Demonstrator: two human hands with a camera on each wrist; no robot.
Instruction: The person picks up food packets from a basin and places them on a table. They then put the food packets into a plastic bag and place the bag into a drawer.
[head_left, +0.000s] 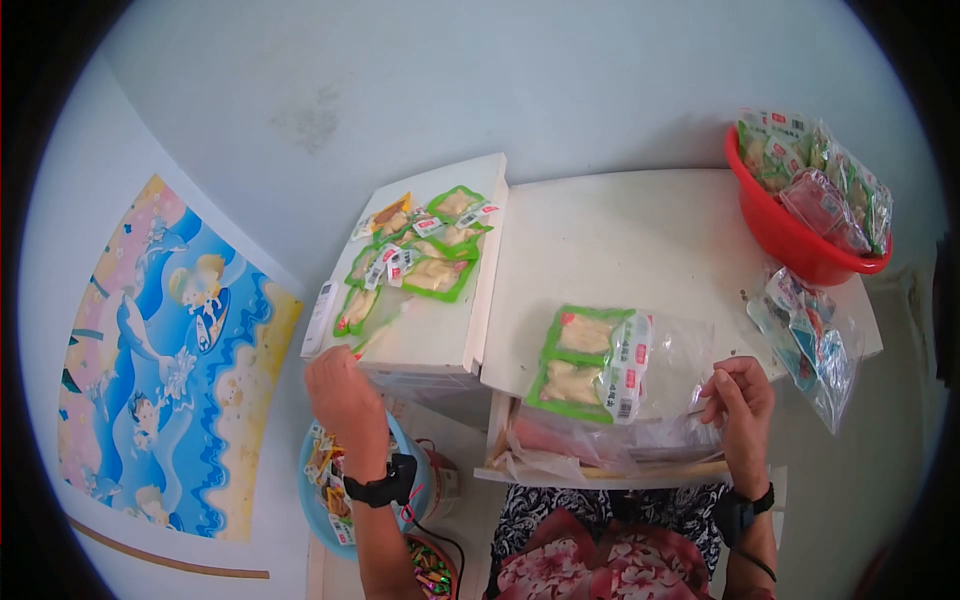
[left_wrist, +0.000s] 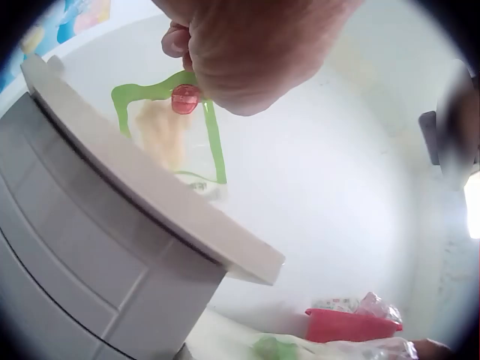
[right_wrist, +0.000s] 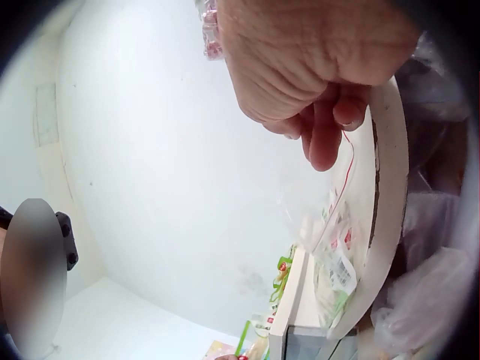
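Pinching green-edged packet (left_wrist: 169, 131) by its near corner with left hand (head_left: 345, 395), just past fingertips at cabinet (left_wrist: 135, 187) edge. Pinching clear bag (head_left: 680, 350) mouth with right hand (head_left: 740, 400). Possible drop of packet: thin corner hold, slick film.

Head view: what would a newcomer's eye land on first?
The red bowl heaped with packets at the far right corner of the table, and the green-edged packets spread on the small white cabinet to the left. In the middle, the right hand pinches a clear bag holding two green packets, while the left hand pinches a single packet at the cabinet's near edge.
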